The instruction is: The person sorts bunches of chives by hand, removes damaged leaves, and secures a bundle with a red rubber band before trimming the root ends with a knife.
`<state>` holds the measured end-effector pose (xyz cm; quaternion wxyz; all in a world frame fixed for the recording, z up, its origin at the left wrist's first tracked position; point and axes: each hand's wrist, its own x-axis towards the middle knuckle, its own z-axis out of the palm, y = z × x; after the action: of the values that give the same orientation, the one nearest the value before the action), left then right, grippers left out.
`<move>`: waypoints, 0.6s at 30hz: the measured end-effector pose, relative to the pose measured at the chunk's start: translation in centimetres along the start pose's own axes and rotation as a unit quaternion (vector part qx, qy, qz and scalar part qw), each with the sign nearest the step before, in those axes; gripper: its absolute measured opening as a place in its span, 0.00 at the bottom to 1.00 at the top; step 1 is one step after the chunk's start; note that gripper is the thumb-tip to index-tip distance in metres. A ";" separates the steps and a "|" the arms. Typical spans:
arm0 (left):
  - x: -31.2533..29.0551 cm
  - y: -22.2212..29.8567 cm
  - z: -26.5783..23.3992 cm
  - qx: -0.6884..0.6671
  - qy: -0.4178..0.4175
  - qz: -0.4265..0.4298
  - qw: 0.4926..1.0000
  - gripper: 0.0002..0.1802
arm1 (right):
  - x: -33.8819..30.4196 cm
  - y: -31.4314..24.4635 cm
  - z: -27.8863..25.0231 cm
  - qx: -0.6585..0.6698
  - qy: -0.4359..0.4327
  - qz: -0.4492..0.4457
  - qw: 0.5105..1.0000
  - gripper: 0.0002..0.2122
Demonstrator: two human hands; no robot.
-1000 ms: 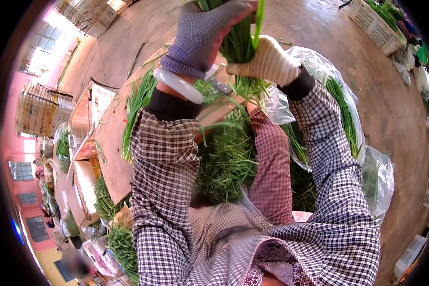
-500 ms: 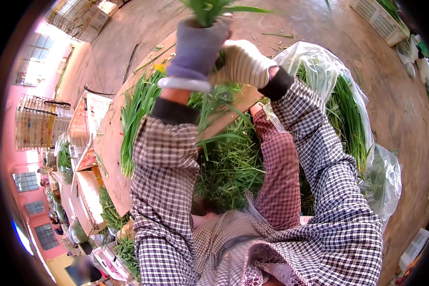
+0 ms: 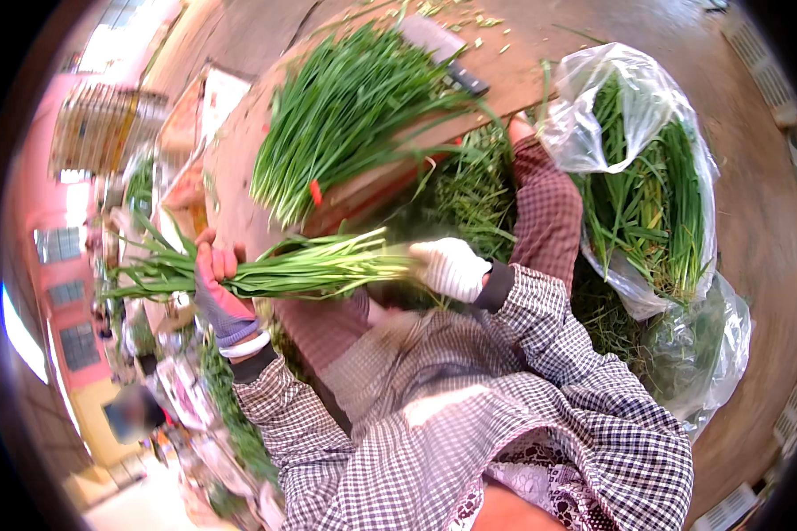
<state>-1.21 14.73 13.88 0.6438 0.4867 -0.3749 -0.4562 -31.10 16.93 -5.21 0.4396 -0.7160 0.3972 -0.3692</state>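
Observation:
In a purple and pink glove, my left hand (image 3: 221,288) is closed round a bunch of garlic chives (image 3: 310,270). The bunch lies sideways above my lap, leaf tips to the left and pale stalk ends to the right. At those stalk ends is my right hand (image 3: 453,268) in a white glove, its fingertips smeared by motion, so its grip is unclear. Beyond the hands, a large heap of chives (image 3: 345,115) rests on a wooden board (image 3: 239,177), with a small red piece (image 3: 316,193) at its stalk end. A cleaver (image 3: 429,40) with a dark handle lies beside the heap.
To the right stands a clear plastic bag (image 3: 584,142) with more chives (image 3: 691,212) inside. Loose green trimmings (image 3: 478,199) cover the ground under the board's edge. Stacked crates (image 3: 106,128) stand at the far left, and a white crate (image 3: 757,66) at the far right.
Both hands have come back from over the board toward my lap. The bunch, upright at the top before, now lies sideways between them. The chive heap and cleaver have come into plain view.

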 end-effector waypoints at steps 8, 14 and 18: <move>-16.9 -0.1 -10.6 0.308 0.094 -0.109 0.941 0.20 | -2.1 3.2 -0.6 -0.016 -0.100 0.117 0.988 0.29; -23.5 -3.2 -11.5 0.180 0.126 -0.199 0.955 0.19 | -0.3 -2.6 9.7 0.377 -0.197 0.174 0.888 0.26; -21.4 -2.5 -9.3 -0.004 0.196 -0.183 0.963 0.14 | -1.8 2.8 10.7 0.303 -0.244 0.190 0.901 0.17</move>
<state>0.35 37.50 8.33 0.6120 0.6248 -0.1439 -0.4631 -23.18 21.29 -11.78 0.7803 -0.5269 0.2749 -0.1948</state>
